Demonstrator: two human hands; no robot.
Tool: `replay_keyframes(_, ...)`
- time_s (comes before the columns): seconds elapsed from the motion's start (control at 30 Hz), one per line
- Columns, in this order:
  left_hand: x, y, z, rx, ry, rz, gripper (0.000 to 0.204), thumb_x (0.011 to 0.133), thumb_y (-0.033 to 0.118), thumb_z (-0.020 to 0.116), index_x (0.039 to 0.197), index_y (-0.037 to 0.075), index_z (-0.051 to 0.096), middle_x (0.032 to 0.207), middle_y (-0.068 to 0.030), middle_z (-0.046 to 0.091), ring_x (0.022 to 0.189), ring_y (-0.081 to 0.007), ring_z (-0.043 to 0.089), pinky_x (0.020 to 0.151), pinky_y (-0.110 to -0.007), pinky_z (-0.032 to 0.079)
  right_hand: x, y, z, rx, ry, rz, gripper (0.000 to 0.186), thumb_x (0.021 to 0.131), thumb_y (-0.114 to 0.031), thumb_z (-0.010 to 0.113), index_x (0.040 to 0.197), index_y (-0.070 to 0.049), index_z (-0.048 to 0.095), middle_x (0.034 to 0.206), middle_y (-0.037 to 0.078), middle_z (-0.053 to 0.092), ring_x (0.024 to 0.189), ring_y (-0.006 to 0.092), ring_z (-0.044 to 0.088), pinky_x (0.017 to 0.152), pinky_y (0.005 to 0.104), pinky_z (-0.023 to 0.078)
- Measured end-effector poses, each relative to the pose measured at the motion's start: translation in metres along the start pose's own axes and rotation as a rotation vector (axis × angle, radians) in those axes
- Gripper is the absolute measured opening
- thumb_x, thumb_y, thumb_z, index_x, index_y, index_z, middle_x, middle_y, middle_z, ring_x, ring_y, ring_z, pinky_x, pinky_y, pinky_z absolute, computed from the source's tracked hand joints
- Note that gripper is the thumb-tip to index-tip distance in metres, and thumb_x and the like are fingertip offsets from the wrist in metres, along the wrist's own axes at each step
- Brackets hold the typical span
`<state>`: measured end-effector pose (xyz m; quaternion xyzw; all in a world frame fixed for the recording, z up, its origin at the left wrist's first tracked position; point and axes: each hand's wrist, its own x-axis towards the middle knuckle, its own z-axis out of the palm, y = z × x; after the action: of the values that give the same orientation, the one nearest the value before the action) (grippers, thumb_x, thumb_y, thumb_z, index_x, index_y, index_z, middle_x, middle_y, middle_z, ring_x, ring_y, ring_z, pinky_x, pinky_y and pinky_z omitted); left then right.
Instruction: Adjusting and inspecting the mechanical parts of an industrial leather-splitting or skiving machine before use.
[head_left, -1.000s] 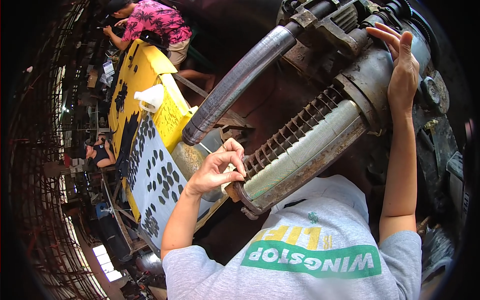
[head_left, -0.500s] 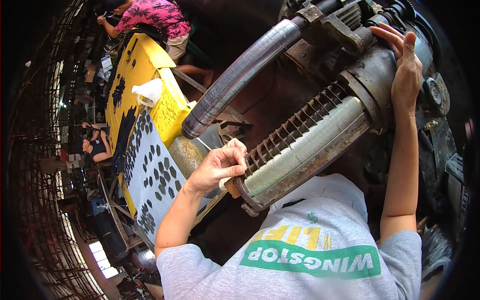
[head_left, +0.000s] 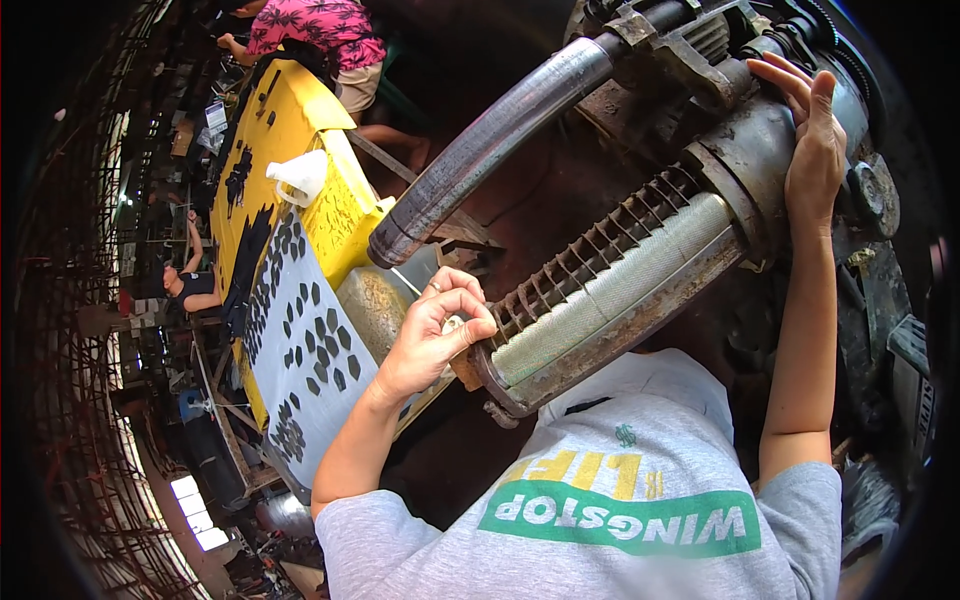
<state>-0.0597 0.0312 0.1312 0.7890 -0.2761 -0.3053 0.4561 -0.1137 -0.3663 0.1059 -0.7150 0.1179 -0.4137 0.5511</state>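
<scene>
My left hand [head_left: 440, 335] is closed in a pinch at the near left end of the machine's long arm, thumb and fingertips meeting beside the last rusty ribs. What it holds, if anything, is too small to make out; something small and pale shows between the fingers. A row of rusty metal ribs [head_left: 600, 250] runs along this arm, beside a silvery-green textured strip [head_left: 615, 295]. At the arm's other end, my right hand [head_left: 812, 150] lies open with fingers stretched against the cylindrical metal housing [head_left: 755, 135]. A thick steel bar [head_left: 490, 145] reaches out above the ribbed arm.
To the left, a yellow table [head_left: 290, 110] carries a white jug [head_left: 300, 175], dark cloth pieces [head_left: 250, 245] and a grey sheet [head_left: 300, 420] with several dark cut pieces. One person [head_left: 315, 35] in a pink shirt is beyond it; another person [head_left: 195, 285] is at the far left.
My left hand has shifted slightly and its fingers have curled differently at the end of the ribs. The right hand stays on the housing. The person at the far left has raised an arm.
</scene>
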Motion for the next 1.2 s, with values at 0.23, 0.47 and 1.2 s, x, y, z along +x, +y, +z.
replay_keyframes(0.23, -0.002, 0.017, 0.005, 0.303, 0.092, 0.076, 0.011, 0.075, 0.012, 0.069, 0.075, 0.004, 0.061, 0.087, -0.0055, 0.055, 0.094, -0.0198, 0.050, 0.087, -0.033, 0.038, -0.002, 0.002, 0.000, -0.106, -0.006, -0.081, 0.071, 0.099, -0.047, 0.016, 0.105, 0.006, 0.063, 0.118, 0.013, 0.057, 0.117, 0.0200, 0.046, 0.107, 0.0316, 0.024)
replay_keyframes(0.47, -0.002, 0.025, 0.012, 0.687, 0.266, 0.340, 0.011, 0.073, 0.008, 0.070, 0.074, 0.004, 0.059, 0.079, -0.0056, 0.062, 0.096, -0.0258, 0.054, 0.088, -0.038, 0.040, -0.003, -0.007, 0.004, -0.009, 0.045, 0.036, 0.072, 0.098, -0.048, 0.016, 0.102, 0.005, 0.064, 0.118, 0.014, 0.056, 0.118, 0.0219, 0.046, 0.107, 0.0315, 0.025)
replay_keyframes(1.2, 0.000, 0.030, -0.009, 0.472, 0.046, 0.170, 0.016, 0.067, 0.006, 0.074, 0.082, 0.005, 0.068, 0.086, -0.0071, 0.054, 0.091, -0.0200, 0.053, 0.082, -0.032, 0.043, -0.002, -0.013, 0.007, 0.025, 0.065, 0.066, 0.075, 0.096, -0.054, 0.017, 0.099, 0.003, 0.065, 0.119, 0.013, 0.057, 0.114, 0.0231, 0.049, 0.105, 0.0328, 0.029)
